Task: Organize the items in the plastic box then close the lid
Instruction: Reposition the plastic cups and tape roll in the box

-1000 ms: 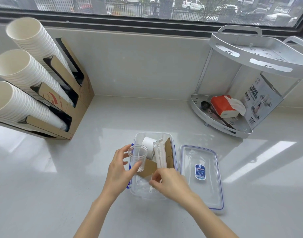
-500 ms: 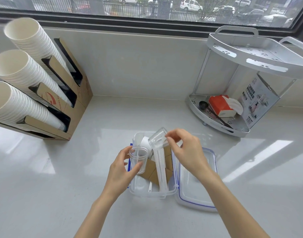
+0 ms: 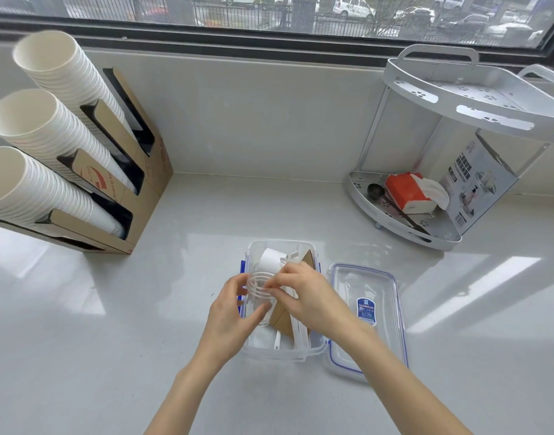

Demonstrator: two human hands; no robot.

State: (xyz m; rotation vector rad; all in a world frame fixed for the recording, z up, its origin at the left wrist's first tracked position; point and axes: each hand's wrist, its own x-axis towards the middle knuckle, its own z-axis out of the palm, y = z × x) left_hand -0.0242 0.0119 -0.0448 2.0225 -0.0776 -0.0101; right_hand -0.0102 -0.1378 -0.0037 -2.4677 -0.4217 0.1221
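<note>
You are in the sorting step: the items are not yet settled and the lid (image 3: 368, 312) lies off the box, flat on the desk (image 3: 112, 324) just to its right, inner face up. Your left hand (image 3: 230, 321) grips a clear plastic cup (image 3: 259, 301) over the left half of the plastic box (image 3: 282, 353), fingers (image 3: 259, 312) curled round its wall. Your right hand (image 3: 307, 296) pinches at the cup's rim; it looks like a second clear cup being nested into the first, but the clear plastic makes that hard to confirm.

The cup stands upright, mouth up, its long axis near vertical. The box sits with its long axis running away from you toward the window. Inside it, a white roll (image 3: 271, 260) lies at the far end, brown card pieces (image 3: 282, 318) lean on the diagonal, and long white pieces (image 3: 299, 332) run lengthwise along the right wall.

In my judgement, the next move calls for seating the cup low in the box, flattening the leaning card below the rim, then bringing the lid across and matching its long axis to the box
</note>
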